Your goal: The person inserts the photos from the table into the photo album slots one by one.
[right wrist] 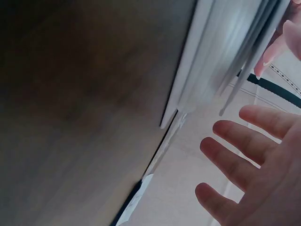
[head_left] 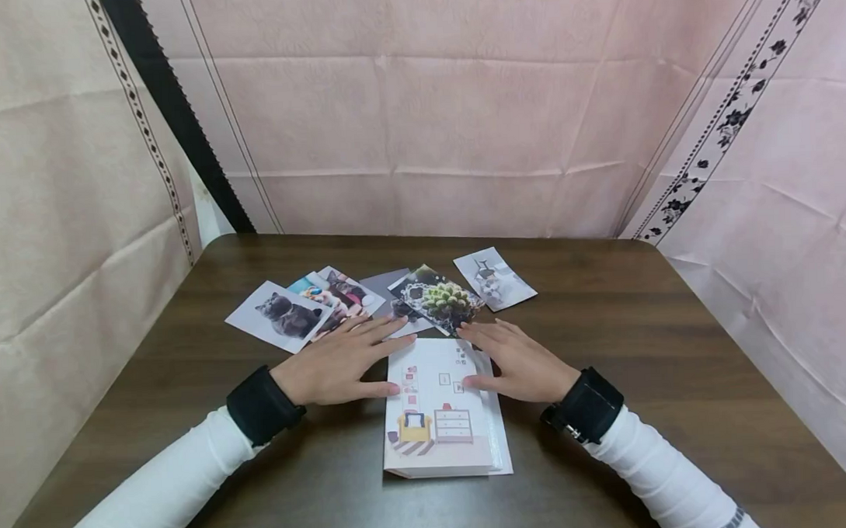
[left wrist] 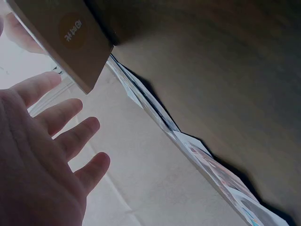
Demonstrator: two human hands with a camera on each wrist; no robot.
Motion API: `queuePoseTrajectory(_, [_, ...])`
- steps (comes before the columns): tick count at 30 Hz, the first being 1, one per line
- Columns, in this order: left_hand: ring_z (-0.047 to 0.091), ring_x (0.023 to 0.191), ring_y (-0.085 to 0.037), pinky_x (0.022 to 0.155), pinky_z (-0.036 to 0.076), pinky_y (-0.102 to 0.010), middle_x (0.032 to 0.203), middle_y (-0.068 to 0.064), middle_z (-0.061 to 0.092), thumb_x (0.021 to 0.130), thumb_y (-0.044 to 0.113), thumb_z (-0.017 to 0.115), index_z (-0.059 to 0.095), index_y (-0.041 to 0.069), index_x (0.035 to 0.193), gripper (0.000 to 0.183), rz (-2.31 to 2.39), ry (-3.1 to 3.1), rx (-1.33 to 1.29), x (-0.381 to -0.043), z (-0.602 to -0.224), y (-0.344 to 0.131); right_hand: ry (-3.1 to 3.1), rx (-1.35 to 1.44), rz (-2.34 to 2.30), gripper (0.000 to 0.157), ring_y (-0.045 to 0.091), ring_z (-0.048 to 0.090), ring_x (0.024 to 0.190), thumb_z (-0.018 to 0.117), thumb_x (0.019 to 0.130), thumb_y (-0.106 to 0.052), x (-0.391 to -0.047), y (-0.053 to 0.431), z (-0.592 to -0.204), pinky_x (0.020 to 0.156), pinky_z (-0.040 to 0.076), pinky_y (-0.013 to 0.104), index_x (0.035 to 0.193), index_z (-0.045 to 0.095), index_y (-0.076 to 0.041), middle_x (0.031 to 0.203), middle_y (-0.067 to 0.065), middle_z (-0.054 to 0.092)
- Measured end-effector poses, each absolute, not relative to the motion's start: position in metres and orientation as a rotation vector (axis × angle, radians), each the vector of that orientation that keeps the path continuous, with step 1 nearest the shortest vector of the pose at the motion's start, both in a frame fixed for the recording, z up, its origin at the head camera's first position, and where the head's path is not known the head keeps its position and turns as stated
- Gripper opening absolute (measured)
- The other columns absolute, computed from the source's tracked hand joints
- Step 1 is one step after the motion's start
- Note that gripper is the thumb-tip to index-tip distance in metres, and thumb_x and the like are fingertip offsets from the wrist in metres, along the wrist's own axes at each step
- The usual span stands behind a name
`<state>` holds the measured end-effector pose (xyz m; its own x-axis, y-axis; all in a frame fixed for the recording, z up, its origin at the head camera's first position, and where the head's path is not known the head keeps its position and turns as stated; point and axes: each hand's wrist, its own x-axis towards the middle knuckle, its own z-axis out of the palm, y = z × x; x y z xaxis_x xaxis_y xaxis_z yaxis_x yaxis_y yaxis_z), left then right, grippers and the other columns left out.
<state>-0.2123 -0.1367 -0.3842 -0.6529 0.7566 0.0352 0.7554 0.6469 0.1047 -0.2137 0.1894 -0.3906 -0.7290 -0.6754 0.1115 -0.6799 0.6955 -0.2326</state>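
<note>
1. Far left on the table, a grey cat photo [head_left: 278, 317] overlaps a colourful photo [head_left: 363, 297], both lying flat.
2. Next up, my left hand [head_left: 339, 364]: fingers straight and a bit spread, pinching nothing. Thumb's at the left edge of the white album [head_left: 435, 407]; can't tell if it's really pressing.
3. Dead centre, that album lies flat, cover up, with a succulent photo [head_left: 441, 298] just past its far end. I'd guess I'm only at the steadying step.
4. Close by that one, a pale photo [head_left: 497, 281].
5. Rightmost, my right hand [head_left: 520, 361]: fingers spread, no pinch, thumb over the cover. IMO the next move calls for a fingertip under the cover's right edge, left hand bracing.
</note>
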Motion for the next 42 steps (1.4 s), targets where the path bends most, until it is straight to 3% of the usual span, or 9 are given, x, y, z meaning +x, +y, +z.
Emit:
queuePoseTrajectory(6, [0.008,0.147,-0.02,0.116,0.006,-0.05,0.162,0.003,0.012,0.088,0.077,0.027,0.02,0.034,0.154,0.079,0.146,2.831,1.308,-0.213,-0.385,-0.136,-2.901,1.194,0.261,0.084,0.019,0.032,0.14,0.042,0.085,-0.074,-0.213,0.189,-0.393,0.115,0.01,0.052,0.147,0.04,-0.018,0.151,0.002,0.041])
queuePoseTrajectory(10, [0.008,0.147,-0.02,0.115,0.009,-0.052,0.162,0.005,0.011,0.087,0.078,0.027,0.02,0.035,0.154,0.08,0.134,2.831,1.295,-0.214,-0.385,-0.136,-2.899,1.208,0.241,0.085,0.02,0.029,0.142,0.041,0.085,-0.075,-0.212,0.189,-0.392,0.115,0.009,0.053,0.149,0.037,-0.02,0.153,0.003,0.037])
queuePoseTrajectory(18, [0.022,0.144,-0.026,0.112,0.017,-0.058,0.161,0.004,0.018,0.084,0.081,0.03,0.02,0.036,0.154,0.084,0.154,2.796,1.209,-0.213,-0.385,-0.134,-2.955,1.163,0.38,0.079,0.022,0.042,0.131,0.05,0.084,-0.071,-0.212,0.186,-0.391,0.109,0.03,0.049,0.145,0.043,-0.022,0.146,0.004,0.046])
queuePoseTrajectory(24, [0.025,0.143,-0.022,0.112,0.021,-0.053,0.158,0.004,0.026,0.082,0.082,0.031,0.021,0.038,0.153,0.084,0.202,2.783,1.134,-0.212,-0.384,-0.134,-2.934,1.155,0.685,0.067,0.018,0.049,0.115,0.056,0.087,-0.06,-0.213,0.185,-0.386,0.097,0.044,0.043,0.14,0.048,-0.02,0.136,0.003,0.051])
queuePoseTrajectory(29, [0.032,0.138,-0.016,0.11,0.029,-0.044,0.153,0.004,0.036,0.092,0.064,0.04,0.028,0.033,0.152,0.069,0.344,2.757,1.188,-0.213,-0.383,-0.135,-2.848,1.192,0.966,0.043,0.016,0.05,0.116,0.059,0.095,-0.025,-0.214,0.184,-0.383,0.098,0.045,0.039,0.135,0.05,-0.015,0.132,0.002,0.052])
queuePoseTrajectory(32, [0.037,0.134,-0.014,0.108,0.033,-0.041,0.15,0.004,0.04,0.097,0.051,0.044,0.031,0.029,0.151,0.06,0.414,2.75,1.22,-0.214,-0.384,-0.136,-2.794,1.214,1.05,0.042,0.013,0.049,0.118,0.057,0.094,-0.011,-0.213,0.183,-0.383,0.099,0.044,0.04,0.135,0.049,-0.013,0.133,0.001,0.052])
queuePoseTrajectory(39, [0.042,0.13,-0.018,0.104,0.038,-0.042,0.148,-0.004,0.043,0.097,0.03,0.053,0.032,0.022,0.151,0.059,0.548,2.693,1.251,-0.217,-0.388,-0.135,-2.772,1.217,1.15,0.057,0.018,0.046,0.128,0.059,0.094,-0.018,-0.207,0.179,-0.384,0.1,0.042,0.044,0.146,0.036,-0.014,0.146,0.006,0.041])
queuePoseTrajectory(42, [0.044,0.125,-0.014,0.102,0.041,-0.037,0.147,-0.002,0.044,0.096,0.028,0.056,0.033,0.023,0.151,0.06,0.646,2.658,1.245,-0.219,-0.39,-0.136,-2.787,1.18,1.162,0.064,0.024,0.046,0.129,0.059,0.094,-0.021,-0.205,0.177,-0.385,0.099,0.043,0.046,0.15,0.029,-0.014,0.151,0.008,0.037])
